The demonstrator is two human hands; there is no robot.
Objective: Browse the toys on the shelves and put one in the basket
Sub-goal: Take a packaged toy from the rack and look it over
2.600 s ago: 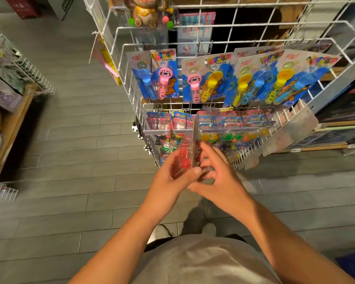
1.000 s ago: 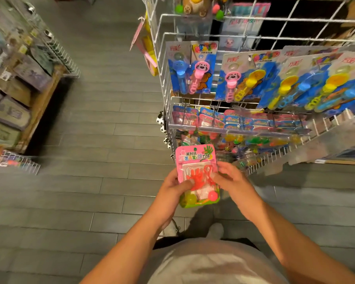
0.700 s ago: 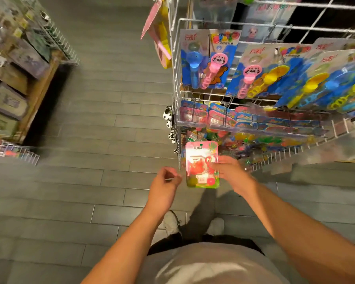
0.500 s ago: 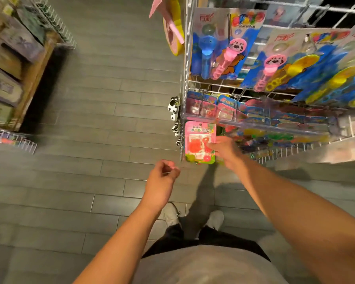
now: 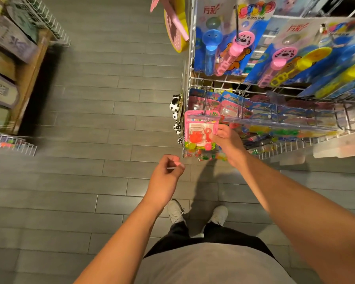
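Note:
My right hand grips a pink toy pack by its right edge, holding it up against the lower left row of the white wire rack. The pack has a pink card top, an orange hand-shaped toy and small coloured balls under clear plastic. Its top edge sits at a metal peg where similar pink and blue packs hang. My left hand hovers lower left of the pack, fingers curled loosely, holding nothing. No basket is in view.
Blue bubble-wand cards hang on the rack's upper row. Small panda keychains dangle at the rack's left edge. A wooden shelf with boxed goods and wire baskets stands at far left. Grey plank floor lies between; my shoes are below.
Both hands held the pink pack in front of me; my left hand let go and dropped away, and my right hand carried the pack up to the rack's lower peg row.

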